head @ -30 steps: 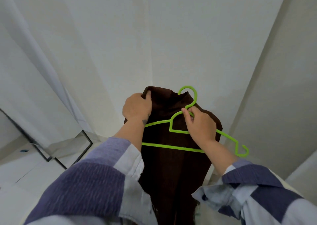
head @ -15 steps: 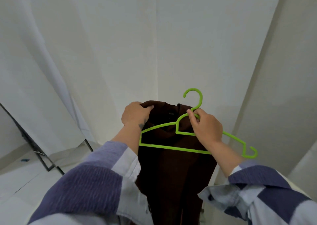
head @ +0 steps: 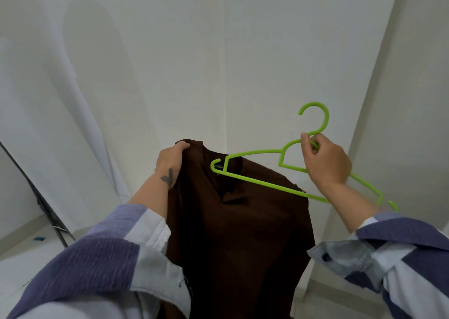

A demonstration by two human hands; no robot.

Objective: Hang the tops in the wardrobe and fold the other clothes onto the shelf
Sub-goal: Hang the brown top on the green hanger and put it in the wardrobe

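A dark brown top [head: 238, 233] hangs in the middle of the view, held up in front of a white wall corner [head: 224, 75]. The left hand [head: 170, 162] grips the top at its left shoulder, its fingers [head: 182, 146] curled over the upper edge of the cloth with the thumb side hidden behind the fabric. A small dark mark shows on the wrist just below that hand. The top's open neckline faces the camera, with a small label visible inside the collar.

The right hand [head: 326, 165] holds a bright green hanger [head: 255, 181] to the right of the top and a little higher. Its fingers [head: 307, 145] are curled round the base of the hook, pinching the plastic where the hook meets the shoulders. The hook points up and curls to the left. The hanger is tilted: its left tip lies at the neckline, right beside the label, and it seems to rest on or just inside the collar, though the view does not make clear which. Its right end, with a small notch hook, sticks out past the right wrist, well clear of the cloth.

Both arms wear sleeves [head: 97, 258] striped in purple and white. At the far left a thin dark metal frame [head: 46, 211] runs slanting down to the pale floor [head: 21, 258], where a small blue scrap [head: 38, 238] lies near it.
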